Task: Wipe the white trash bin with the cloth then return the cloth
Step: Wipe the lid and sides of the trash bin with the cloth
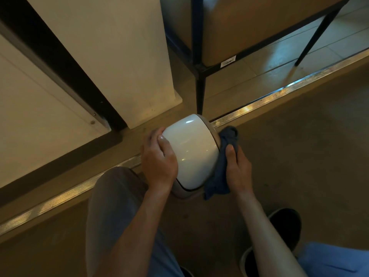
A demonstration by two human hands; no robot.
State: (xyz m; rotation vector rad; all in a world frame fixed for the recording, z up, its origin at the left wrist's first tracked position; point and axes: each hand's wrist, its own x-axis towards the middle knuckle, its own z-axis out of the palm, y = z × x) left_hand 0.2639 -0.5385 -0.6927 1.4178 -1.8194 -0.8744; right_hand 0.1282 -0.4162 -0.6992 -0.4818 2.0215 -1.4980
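The small white trash bin [192, 147] lies tipped on its side on the floor, its glossy round body facing up and its grey rim pointing right. My left hand [159, 160] grips the bin's left end and holds it steady. My right hand [237, 168] presses a dark blue cloth [223, 162] against the bin's right end, by the rim. Part of the cloth hangs loose below the hand, and the bin's opening is hidden behind it.
A metal floor track [279, 90] runs diagonally behind the bin. A black-framed shelf leg [200, 94] stands just beyond it, beside a white pillar [129, 66]. My knee [115, 196] and a dark shoe [285, 226] are in the foreground.
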